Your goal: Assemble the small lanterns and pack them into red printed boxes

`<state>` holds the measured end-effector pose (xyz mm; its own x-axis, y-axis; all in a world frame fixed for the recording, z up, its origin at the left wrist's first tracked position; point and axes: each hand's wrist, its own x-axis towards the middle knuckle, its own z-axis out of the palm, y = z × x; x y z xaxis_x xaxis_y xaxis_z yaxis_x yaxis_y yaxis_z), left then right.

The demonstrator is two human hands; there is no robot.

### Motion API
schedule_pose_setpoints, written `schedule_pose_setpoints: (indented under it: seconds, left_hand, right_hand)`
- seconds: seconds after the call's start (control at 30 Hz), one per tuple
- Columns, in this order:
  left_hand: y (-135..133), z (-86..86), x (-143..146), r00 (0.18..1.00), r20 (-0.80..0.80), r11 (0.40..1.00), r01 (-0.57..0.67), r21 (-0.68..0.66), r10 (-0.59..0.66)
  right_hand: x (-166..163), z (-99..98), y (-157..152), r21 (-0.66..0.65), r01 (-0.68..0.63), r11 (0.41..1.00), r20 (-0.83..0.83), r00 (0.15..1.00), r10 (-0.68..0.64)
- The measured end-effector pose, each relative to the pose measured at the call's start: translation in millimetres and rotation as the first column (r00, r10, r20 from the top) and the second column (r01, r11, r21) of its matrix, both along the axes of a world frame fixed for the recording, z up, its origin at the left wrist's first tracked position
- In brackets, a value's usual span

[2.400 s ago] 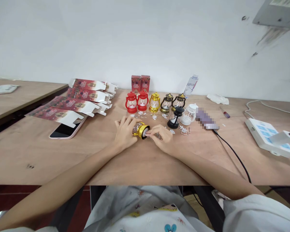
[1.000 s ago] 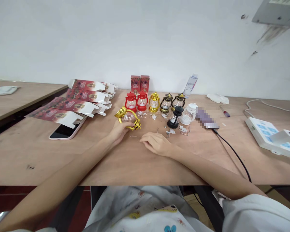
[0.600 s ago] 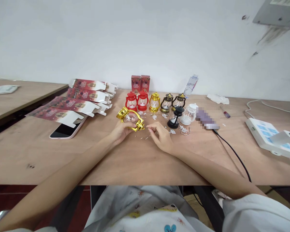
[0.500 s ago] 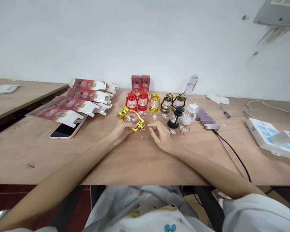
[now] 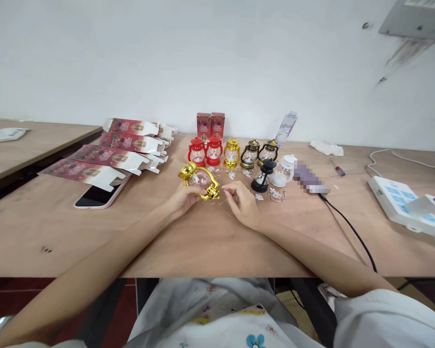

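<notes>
within left hand [image 5: 180, 200], gold lantern [image 5: 199, 179] slanted, top rightward

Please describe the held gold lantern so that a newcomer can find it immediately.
Start at the wooden table and find the person's left hand. That hand holds the gold lantern tilted, while the other gold lantern stands upright behind, untouched.

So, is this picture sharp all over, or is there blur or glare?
Head view: fairly even light on the wall; bright glints on the gold lantern in the left hand; print on the upright red boxes too soft to read; blocky squares hide something at the black cable's end.
</notes>
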<state>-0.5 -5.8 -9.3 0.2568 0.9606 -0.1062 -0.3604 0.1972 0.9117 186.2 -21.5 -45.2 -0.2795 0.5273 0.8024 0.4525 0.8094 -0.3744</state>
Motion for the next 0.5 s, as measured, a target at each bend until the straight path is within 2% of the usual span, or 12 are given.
schedule_pose_setpoints:
  seconds: [0.2,0.5]
  left_hand:
    - [0.4,0.8,-0.6,1.000,0.018,0.999,0.008,-0.035,-0.007]
    - [-1.6,1.9,0.0,0.999,0.017,0.999,0.031,-0.009,-0.031]
  right_hand:
    - [0.6,-2.1,1.3,0.000,-0.004,1.000,0.016,1.000,0.004]
    - [0.5,-1.9,0.8,0.021,-0.014,1.000,0.014,1.000,0.014]
